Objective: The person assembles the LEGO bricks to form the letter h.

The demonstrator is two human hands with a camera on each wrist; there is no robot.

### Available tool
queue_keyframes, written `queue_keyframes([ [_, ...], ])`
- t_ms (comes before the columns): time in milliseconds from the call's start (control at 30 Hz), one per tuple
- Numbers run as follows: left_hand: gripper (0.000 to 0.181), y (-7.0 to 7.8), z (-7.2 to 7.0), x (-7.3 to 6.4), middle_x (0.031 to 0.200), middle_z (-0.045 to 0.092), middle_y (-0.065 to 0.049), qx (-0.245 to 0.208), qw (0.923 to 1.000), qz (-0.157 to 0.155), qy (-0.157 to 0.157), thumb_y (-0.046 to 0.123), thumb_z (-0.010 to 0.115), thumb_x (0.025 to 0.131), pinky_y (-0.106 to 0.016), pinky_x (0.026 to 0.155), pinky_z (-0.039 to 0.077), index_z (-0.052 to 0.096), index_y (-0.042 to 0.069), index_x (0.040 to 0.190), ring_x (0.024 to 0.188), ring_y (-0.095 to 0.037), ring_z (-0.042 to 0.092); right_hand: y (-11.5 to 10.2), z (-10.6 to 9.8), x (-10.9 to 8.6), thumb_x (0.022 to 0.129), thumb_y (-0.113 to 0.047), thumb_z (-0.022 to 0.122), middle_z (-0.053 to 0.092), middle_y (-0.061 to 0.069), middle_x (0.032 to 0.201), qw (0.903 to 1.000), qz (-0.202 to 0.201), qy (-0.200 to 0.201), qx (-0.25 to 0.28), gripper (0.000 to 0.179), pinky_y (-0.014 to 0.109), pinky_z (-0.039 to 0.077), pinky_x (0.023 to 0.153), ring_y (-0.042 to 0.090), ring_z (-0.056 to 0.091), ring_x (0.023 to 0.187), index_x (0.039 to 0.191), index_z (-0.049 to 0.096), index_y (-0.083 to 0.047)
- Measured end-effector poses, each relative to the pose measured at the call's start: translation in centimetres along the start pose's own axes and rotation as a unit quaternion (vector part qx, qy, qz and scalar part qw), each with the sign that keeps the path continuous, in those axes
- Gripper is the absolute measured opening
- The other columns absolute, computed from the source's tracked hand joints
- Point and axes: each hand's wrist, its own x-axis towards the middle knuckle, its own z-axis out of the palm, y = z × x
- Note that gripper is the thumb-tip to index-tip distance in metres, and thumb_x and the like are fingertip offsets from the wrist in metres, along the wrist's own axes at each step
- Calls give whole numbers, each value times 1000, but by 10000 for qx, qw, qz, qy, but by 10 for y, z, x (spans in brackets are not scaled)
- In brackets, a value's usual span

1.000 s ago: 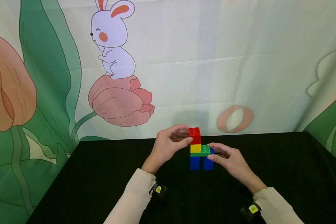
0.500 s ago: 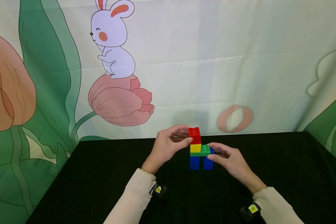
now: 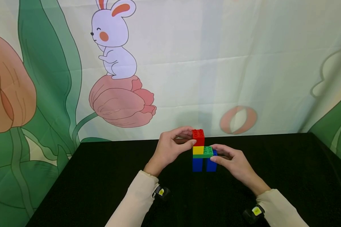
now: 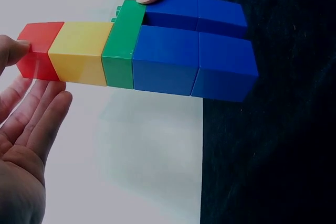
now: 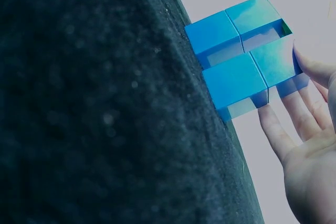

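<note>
A toy-brick structure stands on the black table: two blue brick columns (image 3: 197,165) under a green brick (image 3: 208,152), a yellow brick (image 3: 198,150) on the green one's left end, a red brick (image 3: 198,138) on top. My left hand (image 3: 170,146) pinches the red brick, thumb in front, fingers behind. With thumb and fingers, my right hand (image 3: 236,162) grips the upper blue brick (image 5: 275,59) of the right column, just below the green brick's level. Each blue column has two bricks, as the left wrist view shows. Some fingertips are hidden behind the bricks.
The black tabletop (image 3: 102,189) spreads around the structure. Behind its far edge hangs a pale cloth backdrop (image 3: 184,63) printed with a rabbit and flowers. Each wrist wears a black camera strap.
The red brick and left fingertips have shifted very slightly to the right. The right hand keeps its hold, and the lower bricks stay in place.
</note>
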Motion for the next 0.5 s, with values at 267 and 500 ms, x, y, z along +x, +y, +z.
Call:
queue_keyframes([
  [267, 34, 1, -1, -1, 114, 78, -5, 161, 9999, 14, -39, 12, 80, 96, -36, 93, 61, 73, 7, 129, 100, -18, 75, 0, 0, 1, 99, -35, 76, 70, 12, 132, 10000, 19, 7, -1, 52, 46, 53, 101, 29, 66, 119, 145, 62, -12],
  [500, 34, 4, -2, -1, 115, 78, -4, 321, 9994, 35, -155, 13, 79, 97, -31, 92, 61, 73, 7, 131, 100, -16, 74, 1, 0, 0, 100, -33, 75, 70, 13, 132, 10000, -32, 11, 45, 52, 44, 53, 100, 29, 67, 118, 145, 62, -11],
])
